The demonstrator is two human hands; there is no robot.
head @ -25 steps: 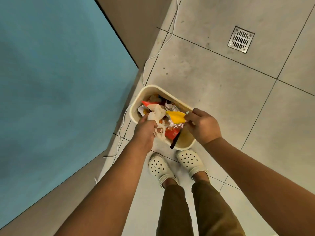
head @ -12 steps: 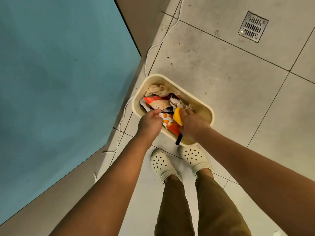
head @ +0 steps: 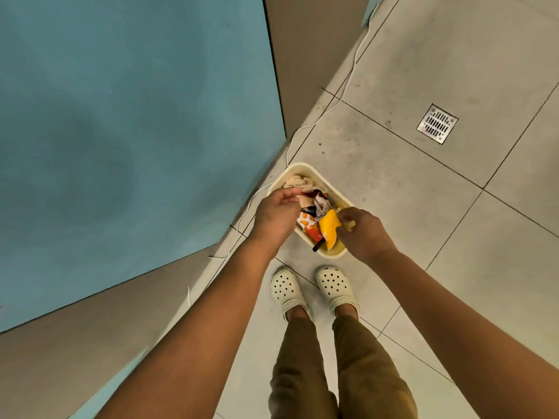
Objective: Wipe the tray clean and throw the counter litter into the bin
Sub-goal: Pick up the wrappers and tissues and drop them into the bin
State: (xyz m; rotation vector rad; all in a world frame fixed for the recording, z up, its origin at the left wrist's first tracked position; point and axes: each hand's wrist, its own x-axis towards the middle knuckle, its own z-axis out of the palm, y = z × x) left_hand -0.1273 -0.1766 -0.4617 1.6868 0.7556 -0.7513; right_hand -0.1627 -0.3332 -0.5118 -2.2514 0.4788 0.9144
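A cream bin [head: 305, 170] stands on the tiled floor beside the counter, full of crumpled paper, tissue and bright wrappers [head: 307, 220]. My left hand [head: 276, 214] hovers over the bin's near-left side, fingers loosely curled with nothing visible in them. From the right, my right hand [head: 367, 234] reaches over the rim and its fingertips pinch a yellow piece of litter [head: 328, 226] that sits on the pile. A black stick [head: 318, 246] pokes over the near rim. The tray is not in view.
The blue counter top [head: 121, 131] fills the left, with its beige side panel [head: 296, 55] next to the bin. A white cable [head: 348, 83] runs along the floor by the counter. A metal floor drain [head: 437, 124] lies far right. My feet in pale clogs [head: 334, 287] stand just before the bin.
The white tissue that my left hand held a second ago now lies in the bin, and that hand has lifted with looser fingers. My right hand has drawn back slightly, still at the yellow piece.
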